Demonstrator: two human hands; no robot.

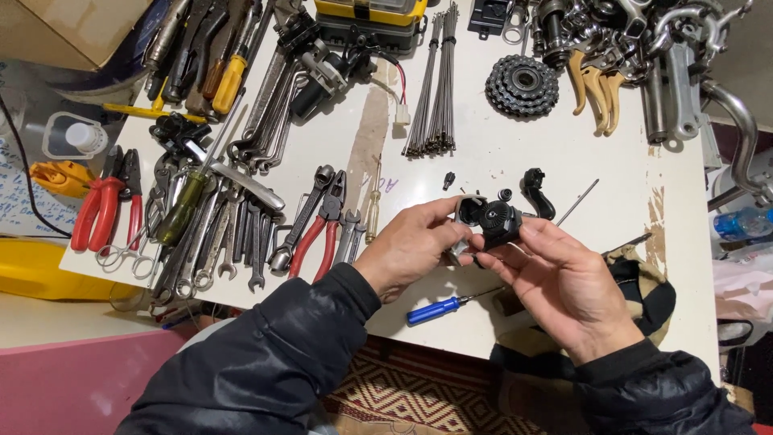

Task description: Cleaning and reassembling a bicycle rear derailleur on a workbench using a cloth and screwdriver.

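Both my hands hold a small black bicycle part (pixel 493 221) with a round toothed body and a grey metal bracket, just above the white table (pixel 499 153). My left hand (pixel 412 246) grips its left side with the bracket. My right hand (pixel 555 282) pinches its right side with thumb and fingers. A blue-handled screwdriver (pixel 439 309) lies on the table below my hands. A curved black piece (pixel 538 192) and a small black screw (pixel 448 180) lie just beyond the part.
Red-handled pliers (pixel 103 205), several wrenches (pixel 241 229) and more pliers (pixel 318 234) cover the table's left. A bundle of spokes (pixel 435 80), a toothed cog cluster (pixel 522 84) and metal bike parts (pixel 644 48) lie at the back. A yellow case (pixel 370 12) stands at the far edge.
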